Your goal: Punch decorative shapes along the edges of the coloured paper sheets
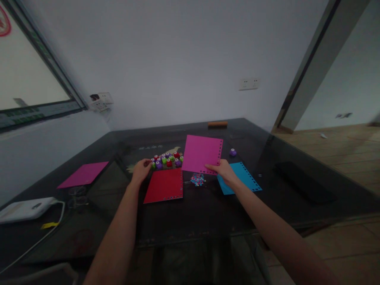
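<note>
A pink sheet (pixel 199 152) with round holes along its right and lower edges is pinched in my right hand (pixel 224 171), tilted up above the table. My left hand (pixel 141 170) is curled at the left end of a cluster of small one-eyed figures (pixel 169 162), in purple, green and red; whether its fingertips grip one of them is hard to make out. Flat on the table below the cluster lies a red sheet (pixel 164 185), holed along its right and lower edges. A little pile of coloured bits (pixel 198 179) sits beside it. Partly under my right forearm is a blue holed sheet (pixel 242 178).
One purple figure (pixel 233 152) stands apart at the right on the dark table (pixel 202 221). Toward the wall lies a brown roll (pixel 217 124). Another pink sheet (pixel 84 174), a white device with a cable (pixel 28 209) and a black object (pixel 303 183) lie farther out.
</note>
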Available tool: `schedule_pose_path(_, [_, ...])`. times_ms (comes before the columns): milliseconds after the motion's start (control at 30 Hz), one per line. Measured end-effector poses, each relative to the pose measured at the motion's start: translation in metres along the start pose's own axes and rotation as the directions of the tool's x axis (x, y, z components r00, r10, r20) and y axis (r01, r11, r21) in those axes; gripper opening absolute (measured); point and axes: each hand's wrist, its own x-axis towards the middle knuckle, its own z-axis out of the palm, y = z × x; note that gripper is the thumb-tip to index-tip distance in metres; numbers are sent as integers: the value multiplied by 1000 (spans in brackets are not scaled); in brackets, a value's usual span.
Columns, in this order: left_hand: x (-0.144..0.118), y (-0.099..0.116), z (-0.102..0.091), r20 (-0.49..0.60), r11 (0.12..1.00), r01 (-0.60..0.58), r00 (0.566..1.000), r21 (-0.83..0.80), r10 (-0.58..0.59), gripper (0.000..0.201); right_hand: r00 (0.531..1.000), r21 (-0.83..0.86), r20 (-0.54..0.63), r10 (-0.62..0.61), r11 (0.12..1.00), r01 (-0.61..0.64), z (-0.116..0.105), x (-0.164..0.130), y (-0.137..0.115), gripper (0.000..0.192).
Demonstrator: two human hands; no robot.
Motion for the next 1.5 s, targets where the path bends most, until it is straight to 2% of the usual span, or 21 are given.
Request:
schedule_pose_path(133, [1, -5, 0, 46, 999, -45, 998, 13, 44, 34, 1000, 31, 8, 4, 999, -4, 1, -1, -1, 41])
schedule_pose_path(267, [0, -7, -1, 74, 991, -92, 994, 99, 85, 35, 1000, 28, 4, 13, 1000, -13, 2, -3, -5, 40])
schedule_pose_path(433, [-1, -6, -2, 126, 978, -91, 990, 190, 68, 35, 1000, 40, 20, -6, 999, 6, 3, -6, -10, 40])
schedule_pose_path(667, [0, -8, -4, 102, 977, -50, 994, 209, 29, 32, 1000, 29, 4, 13, 999, -13, 3, -5, -7, 42])
schedule_pose_path(733, [-1, -6, -7, 70, 979, -18, 998, 201, 4, 31, 1000, 38, 9, 6, 999, -7, 3, -4, -5, 42])
schedule_pose_path(833, [-4, 2, -13, -68, 990, 41, 997, 133, -32, 32, 1000, 21, 4, -16, 1000, 16, 1, -2, -2, 42])
schedule_pose_path(933, [-7, 18, -17, -209, 999, 39, 977, -7, -39, 30, 999, -6, -9, -33, 999, 33, 0, -1, 0, 42])
schedule_pose_path(1033, [-10, 40, -12, -253, 976, 9, 965, -216, -65, 31, 999, -13, -20, -35, 999, 34, 0, -1, 0, 42])
schedule_pose_path(1100, [-14, 58, -3, -192, 909, 29, 974, -417, -120, 35, 999, 1, -28, -37, 999, 37, 0, -1, -1, 41])
schedule_pose_path(1167, [-19, 76, 9, -59, 800, 67, 990, -596, -127, 39, 999, 40, -35, -38, 998, 40, 0, -1, -2, 41])
schedule_pose_path(1200, [-23, 85, 15, 8, 758, 93, 993, -645, -116, 42, 999, 65, -37, -37, 997, 39, 0, -1, -2, 41])
schedule_pose_path(1300, [-36, 109, 29, 112, 663, 92, 994, -743, -12, 43, 997, 125, -63, -38, 991, 46, -1, 0, -3, 41])
schedule_pose_path(1367, [-46, 122, 33, 154, 649, 62, 984, -758, 86, 41, 995, 146, -91, -51, 987, 64, -2, 1, -5, 41])
schedule_pose_path(1500, [-68, 141, 34, 292, 699, 79, 937, -710, 190, 37, 988, 161, -127, -90, 981, 110, -3, 2, -7, 41])
